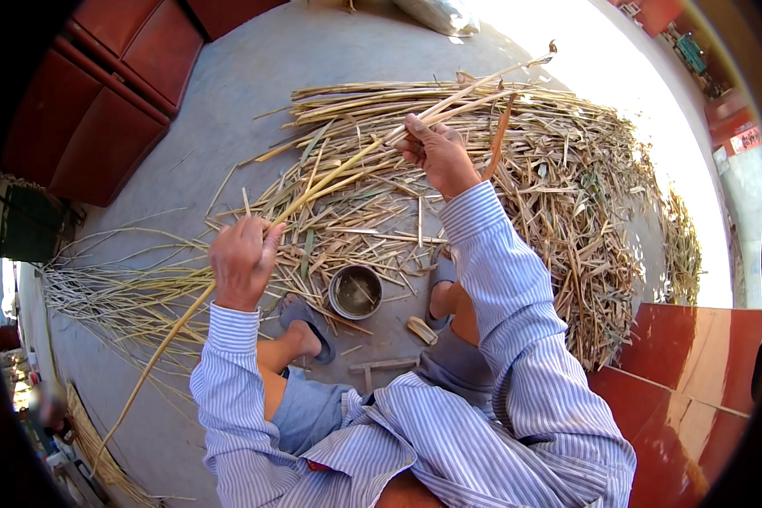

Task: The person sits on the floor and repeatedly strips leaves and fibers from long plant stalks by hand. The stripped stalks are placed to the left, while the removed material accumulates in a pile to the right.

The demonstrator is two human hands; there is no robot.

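Observation:
A long, thin yellowish stalk (334, 175) runs slantwise in front of me, from the lower left up toward the far right. My left hand (244, 261) is closed around its lower part, thumb on top. Farther up, my right hand (434, 152) pinches the stalk near its upper end, where it parts into paler strips. Beneath the right hand lies a broad heap of dry stalks and husks (559, 203). A brown dried leaf (499, 135) stands up beside the right wrist. What the right fingertips press on is partly hidden.
Between my feet stands a round metal bowl (355, 292) with murky contents. A fan of thin branching stems (127, 275) spreads at the left. Red cabinets (102, 102) stand at the far left, and a red panel (669, 364) lies at the right. A small wooden piece (384, 365) is near my knees.

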